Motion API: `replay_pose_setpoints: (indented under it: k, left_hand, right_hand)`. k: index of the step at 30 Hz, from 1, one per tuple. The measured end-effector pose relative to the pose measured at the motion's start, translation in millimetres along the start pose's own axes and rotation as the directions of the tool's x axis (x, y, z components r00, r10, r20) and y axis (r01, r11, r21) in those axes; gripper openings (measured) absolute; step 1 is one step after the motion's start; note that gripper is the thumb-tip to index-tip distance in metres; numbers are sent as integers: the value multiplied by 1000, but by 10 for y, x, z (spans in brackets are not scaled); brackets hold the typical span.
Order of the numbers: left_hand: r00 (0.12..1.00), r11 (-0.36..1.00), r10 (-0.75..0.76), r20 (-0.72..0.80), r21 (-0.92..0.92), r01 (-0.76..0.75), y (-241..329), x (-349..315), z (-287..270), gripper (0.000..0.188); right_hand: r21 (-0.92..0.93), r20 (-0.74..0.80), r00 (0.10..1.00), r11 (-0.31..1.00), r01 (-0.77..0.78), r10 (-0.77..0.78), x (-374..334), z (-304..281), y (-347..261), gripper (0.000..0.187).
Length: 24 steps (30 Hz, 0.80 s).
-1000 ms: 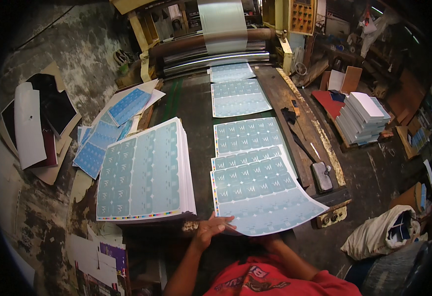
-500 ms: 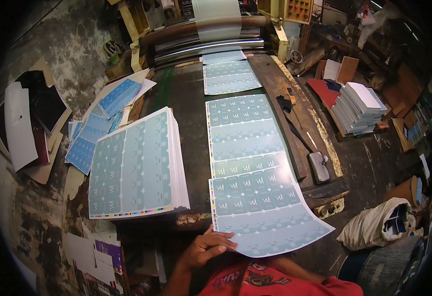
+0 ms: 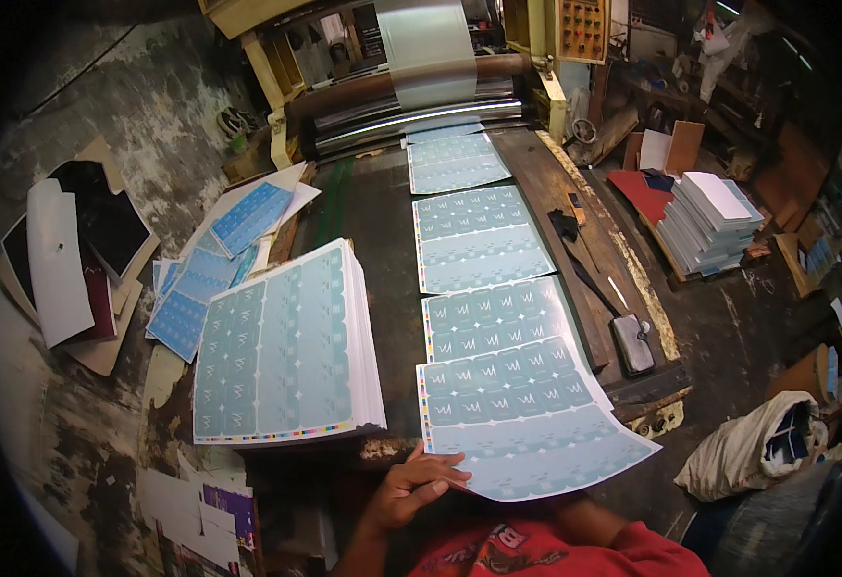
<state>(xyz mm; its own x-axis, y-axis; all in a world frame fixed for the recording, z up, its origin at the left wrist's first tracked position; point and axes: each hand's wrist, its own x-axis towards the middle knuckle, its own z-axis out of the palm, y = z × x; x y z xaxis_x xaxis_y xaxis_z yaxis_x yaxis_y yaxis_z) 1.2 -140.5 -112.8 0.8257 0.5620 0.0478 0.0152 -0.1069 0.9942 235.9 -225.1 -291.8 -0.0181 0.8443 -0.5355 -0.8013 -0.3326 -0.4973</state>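
Observation:
My left hand is closed on the lower left corner of a printed sheet, thumb and fingers pinching its edge. This glossy pale blue-green sheet curves down over the table's front edge toward my red shirt. My right forearm goes under it, and the sheet hides the right hand. Beyond the held sheet, a second printed sheet lies partly beneath it, with another sheet farther back. A line of such sheets leads to the roller machine. To the left stands a thick stack of printed sheets.
Bluer sheets lie behind the stack. A grey block-shaped object with a dark strap sits along the table's right side. Farther right are a stack of paper and a whitish sack. Boards and papers lie at far left.
The view has shifted slightly, so the scene sits lower and farther right. More of the sheet just beyond the held one now shows. My left hand keeps its hold on the corner.

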Motion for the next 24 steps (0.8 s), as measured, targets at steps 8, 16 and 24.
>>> replay_pose_setpoints:
  k: [8, 16, 24]
  left_hand:
    - [984, 997, 73, -164, -19, -77, -126, 190, -22, 27]
    - [961, 998, 69, -267, 31, -63, -233, 367, -32, 36]
    - [945, 996, 27, -326, -71, -53, -835, 446, -86, 29]
  right_hand:
    - [31, -6, 999, 998, 51, -51, 481, 112, -218, 44]
    - [17, -1, 995, 995, 97, -97, 692, 160, -309, 44]
    - [-270, 128, 989, 956, 111, -79, -59, 374, -188, 45]
